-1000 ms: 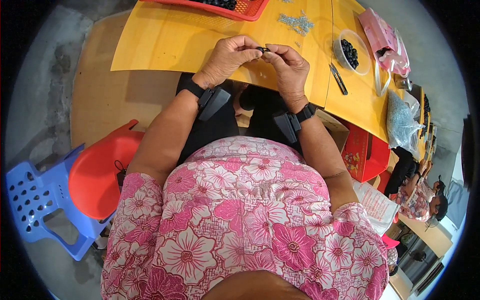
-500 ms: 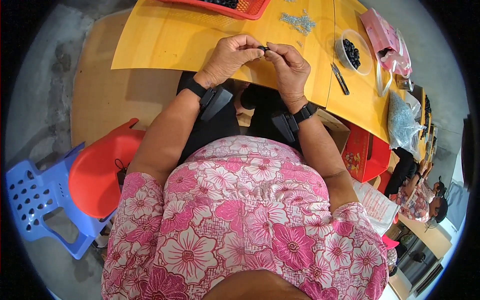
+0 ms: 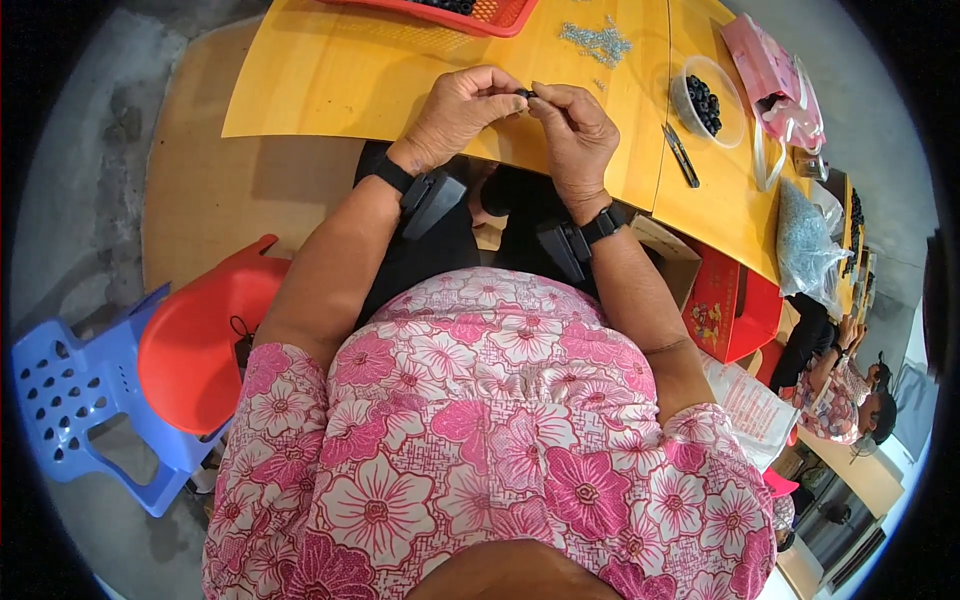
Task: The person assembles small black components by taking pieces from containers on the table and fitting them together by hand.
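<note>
Over the yellow counter (image 3: 330, 80) the left hand (image 3: 462, 105) and right hand (image 3: 575, 130) meet fingertip to fingertip, both pinched on one small dark bead-like piece (image 3: 523, 94); this looks like mid-assembly; the next move likely calls for fine, steady alignment between the two hands.

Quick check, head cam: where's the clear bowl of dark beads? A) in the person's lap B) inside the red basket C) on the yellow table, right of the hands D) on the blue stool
C: the clear bowl of dark beads sits on the yellow table, to the right of the right hand, beside the small cutters.
</note>
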`<state>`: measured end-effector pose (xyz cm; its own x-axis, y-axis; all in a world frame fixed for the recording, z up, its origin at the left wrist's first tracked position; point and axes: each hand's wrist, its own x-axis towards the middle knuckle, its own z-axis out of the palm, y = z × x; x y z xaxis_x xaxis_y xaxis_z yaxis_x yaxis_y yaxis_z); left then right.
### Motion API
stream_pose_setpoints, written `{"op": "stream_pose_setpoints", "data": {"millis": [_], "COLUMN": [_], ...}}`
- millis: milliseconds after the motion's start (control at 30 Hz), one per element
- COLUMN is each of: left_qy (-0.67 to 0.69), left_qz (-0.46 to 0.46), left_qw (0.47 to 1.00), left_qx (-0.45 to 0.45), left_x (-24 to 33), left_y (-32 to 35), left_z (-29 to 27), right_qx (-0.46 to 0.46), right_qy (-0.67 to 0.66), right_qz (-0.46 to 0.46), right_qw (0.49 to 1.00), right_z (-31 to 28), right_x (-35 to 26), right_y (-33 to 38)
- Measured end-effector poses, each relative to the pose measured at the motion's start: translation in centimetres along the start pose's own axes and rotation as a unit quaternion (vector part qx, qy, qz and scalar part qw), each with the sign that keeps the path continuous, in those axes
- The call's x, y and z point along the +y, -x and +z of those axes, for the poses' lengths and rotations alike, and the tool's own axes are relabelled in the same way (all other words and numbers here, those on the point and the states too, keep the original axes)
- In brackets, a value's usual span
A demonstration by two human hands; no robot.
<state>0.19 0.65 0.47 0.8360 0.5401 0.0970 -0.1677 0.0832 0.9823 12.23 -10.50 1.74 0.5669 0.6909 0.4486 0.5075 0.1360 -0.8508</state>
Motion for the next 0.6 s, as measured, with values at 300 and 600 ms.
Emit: {"op": "stream_pose_setpoints", "data": {"millis": [300,600], "left_qy": [0.008,0.011], "left_qz": [-0.007,-0.013], "left_qw": [1.0,1.0], "left_qx": [0.001,-0.008], "left_x": [0.1,0.3], "left_y": [0.2,0.1], "left_z": [0.2,0.2], "right_qx": [0.004,-0.026], "right_qy": [-0.065,-0.031], "right_qz": [0.063,0.093], "right_qw": [0.996,0.995], "right_z": [-0.1,-0.8], "right_x": [0.2,-1.1], "right_y": [0.3,-0.4]}}
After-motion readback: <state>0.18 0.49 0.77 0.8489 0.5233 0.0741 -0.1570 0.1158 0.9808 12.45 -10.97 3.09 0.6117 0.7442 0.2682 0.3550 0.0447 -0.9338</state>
